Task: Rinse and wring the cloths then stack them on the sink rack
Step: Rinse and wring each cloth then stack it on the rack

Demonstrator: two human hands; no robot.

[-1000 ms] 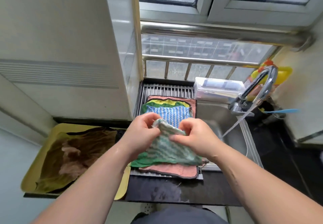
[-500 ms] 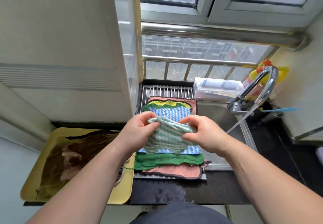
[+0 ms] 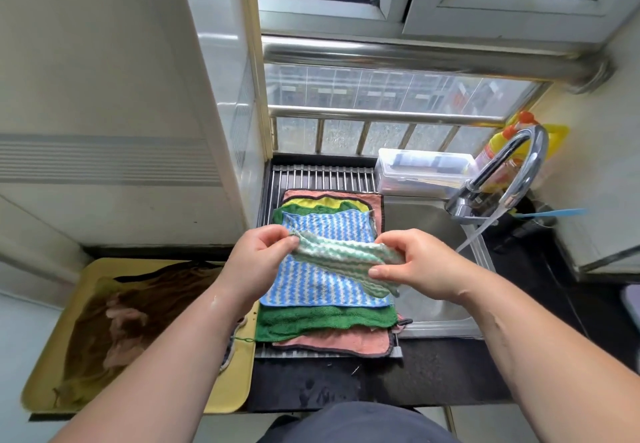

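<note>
Sink rack (image 3: 322, 178) carries a flat stack: pink cloth (image 3: 329, 342), green cloth (image 3: 325, 321), blue striped cloth (image 3: 322, 287) on top. Just above it, a bunched green-white cloth (image 3: 343, 255) is stretched between both hands. Fingers of the left hand (image 3: 254, 266) pinch one end, and those of the right hand (image 3: 419, 266) curl round the other.

The rack (image 3: 322, 178) covers the left part of the sink (image 3: 440, 332). A stack of cloths (image 3: 325, 318) lies on the rack, reaching its front edge. Above the stack, the held cloth (image 3: 343, 255) stretches between the left hand (image 3: 256, 262) and the right hand (image 3: 415, 262). A box (image 3: 422, 172) sits at the sink's back edge, and the tap (image 3: 519, 165) stands at its right edge, with bottles (image 3: 502, 145) behind it. Left of the rack, a tray (image 3: 228, 390) at the worktop's (image 3: 329, 383) front edge holds another cloth (image 3: 131, 311)
</note>
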